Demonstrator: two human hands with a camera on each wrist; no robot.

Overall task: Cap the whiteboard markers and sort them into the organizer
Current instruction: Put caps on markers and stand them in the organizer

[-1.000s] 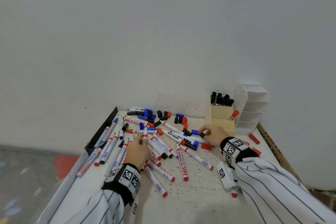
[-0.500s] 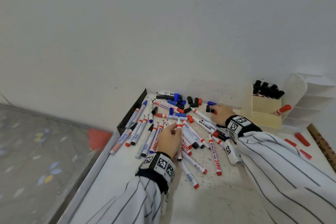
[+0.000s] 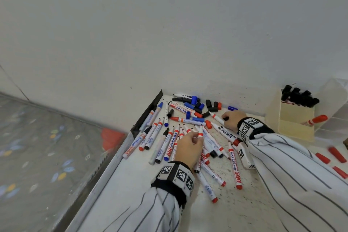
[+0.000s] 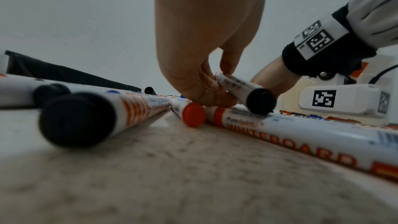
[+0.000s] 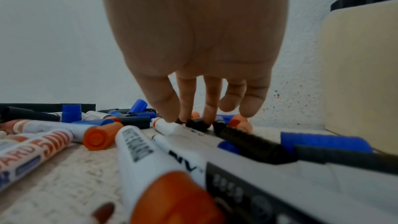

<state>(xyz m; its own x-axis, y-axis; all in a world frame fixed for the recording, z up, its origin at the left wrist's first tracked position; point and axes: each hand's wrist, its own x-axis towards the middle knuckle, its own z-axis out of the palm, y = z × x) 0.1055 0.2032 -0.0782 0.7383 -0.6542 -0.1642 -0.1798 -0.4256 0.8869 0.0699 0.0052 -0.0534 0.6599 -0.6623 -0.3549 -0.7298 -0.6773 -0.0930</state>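
The table (image 3: 235, 211) has a pale speckled top and stands against a white wall (image 3: 169, 34), with a dark strip (image 3: 148, 111) along its left edge. At the far right, near the wall, stands the cream organizer (image 3: 297, 118); its back compartment holds a group of black-capped markers (image 3: 299, 96) upright, and one red-capped marker (image 3: 316, 119) leans in a lower compartment in front. Over the middle of the table a big heap of whiteboard markers (image 3: 188, 137) lies spread, many without caps, some across each other. Behind the heap, close to the wall, lie loose caps (image 3: 199, 107) in black, blue and red, and three more red caps (image 3: 331, 158) lie apart at the right side. The left hand (image 3: 188, 149) rests low on the heap, and its thumb and fingers are curled around one white marker (image 4: 243, 89) with a black end, which is tilted with that end touching another marker below it. The right hand (image 3: 232, 118) is near the caps at the back; its fingers (image 5: 187, 101) point down, and thumb and first fingers pinch a small black cap (image 5: 197, 123) that lies just beside the tip of a marker on the table. Both wrists carry black bands with printed square codes (image 3: 177, 174), above striped sleeves (image 3: 293, 175).
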